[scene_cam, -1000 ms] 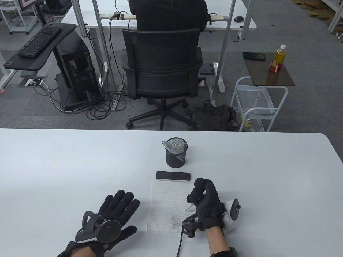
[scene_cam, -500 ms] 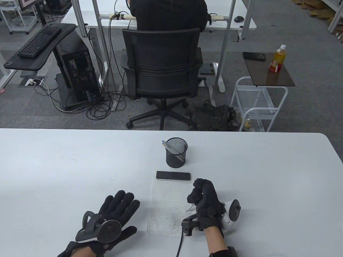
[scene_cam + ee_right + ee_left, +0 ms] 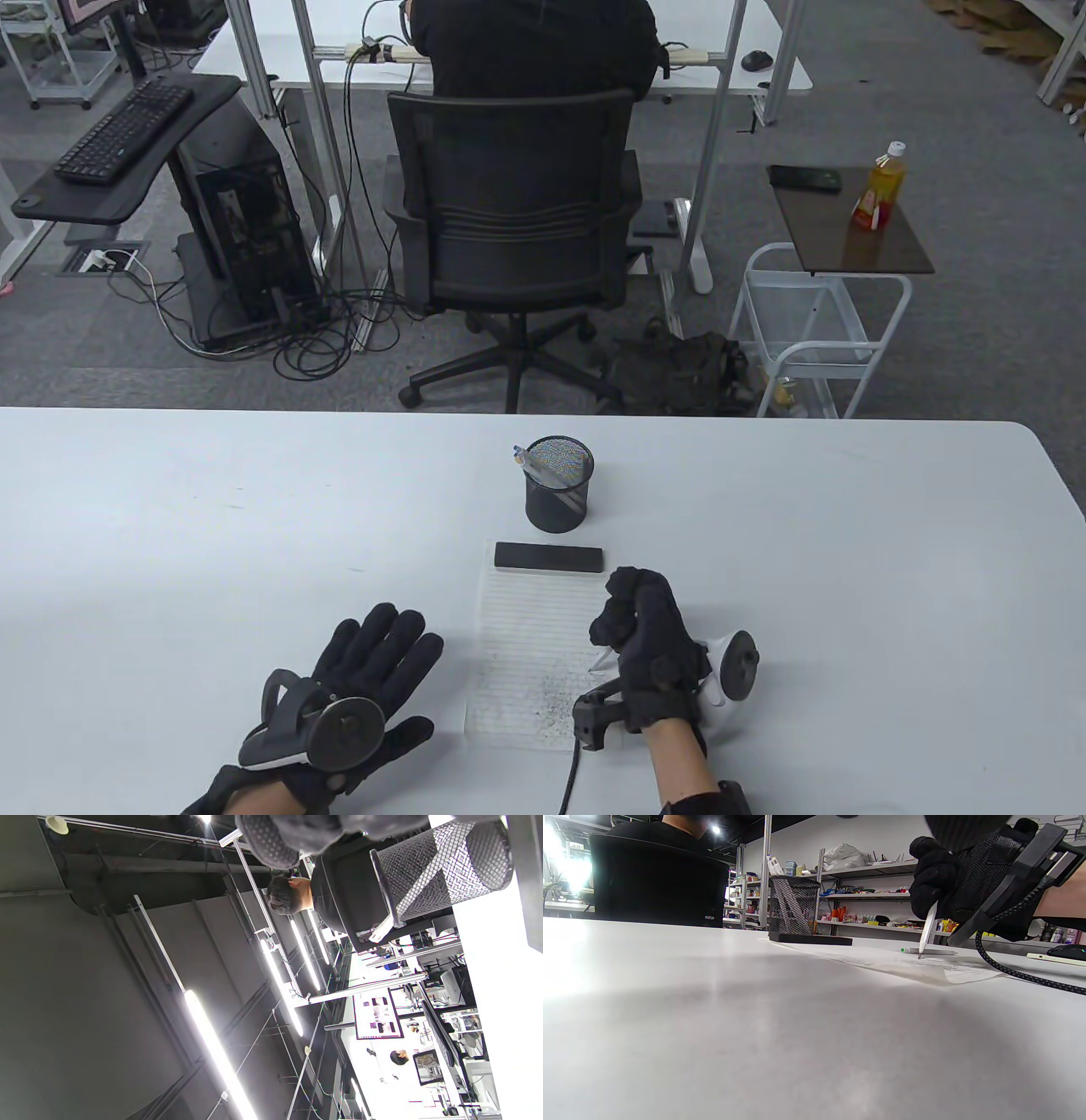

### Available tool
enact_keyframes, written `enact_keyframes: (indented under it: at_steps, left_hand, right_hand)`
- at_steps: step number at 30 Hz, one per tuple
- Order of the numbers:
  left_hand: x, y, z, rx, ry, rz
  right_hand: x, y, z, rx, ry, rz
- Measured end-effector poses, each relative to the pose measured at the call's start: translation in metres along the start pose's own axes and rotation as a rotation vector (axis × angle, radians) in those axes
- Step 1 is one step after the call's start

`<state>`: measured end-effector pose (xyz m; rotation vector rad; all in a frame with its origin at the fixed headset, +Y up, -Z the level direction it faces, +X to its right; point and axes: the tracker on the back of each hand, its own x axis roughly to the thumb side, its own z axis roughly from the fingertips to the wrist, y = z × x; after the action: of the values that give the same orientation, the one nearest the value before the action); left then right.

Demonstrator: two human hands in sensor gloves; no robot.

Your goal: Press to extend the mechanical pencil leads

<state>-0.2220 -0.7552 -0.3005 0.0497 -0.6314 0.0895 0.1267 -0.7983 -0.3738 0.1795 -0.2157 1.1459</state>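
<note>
The right hand [image 3: 649, 649] is curled into a fist around a white mechanical pencil [image 3: 928, 929], gripping it near upright — its tip meets the lined sheet of paper [image 3: 530, 628] beside a patch of grey scribble marks. From the left wrist view the pencil leans slightly, point down on the paper, with the gloved fingers [image 3: 931, 882] closed over its upper barrel. The left hand [image 3: 356, 679] lies flat on the white table [image 3: 170, 526], fingers spread and holding nothing, just left of the paper. A black rectangular block [image 3: 549, 558] sits on the paper's far edge. Beyond it stands a black mesh pen cup [image 3: 558, 484] with a pen [image 3: 530, 463] leaning inside — another pen [image 3: 927, 951] lies on the table behind the pencil tip.
</note>
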Motion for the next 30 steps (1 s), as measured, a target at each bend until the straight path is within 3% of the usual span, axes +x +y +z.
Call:
enact_keyframes:
  at_steps: [23,27,30]
  left_hand:
    - [0.0,-0.001,-0.001,-0.003,-0.003,-0.001]
    - [0.0,-0.001,-0.001,-0.003,-0.001,-0.002]
    - [0.001,0.0,-0.001,-0.001,-0.003,-0.007]
  right_hand:
    - [0.001,0.004,-0.001,0.041,-0.018,0.012]
    - [0.026,0.013,-0.008,0.139,-0.02,0.018]
    - [0.052,0.012,-0.015,0.195,0.058,0.123]
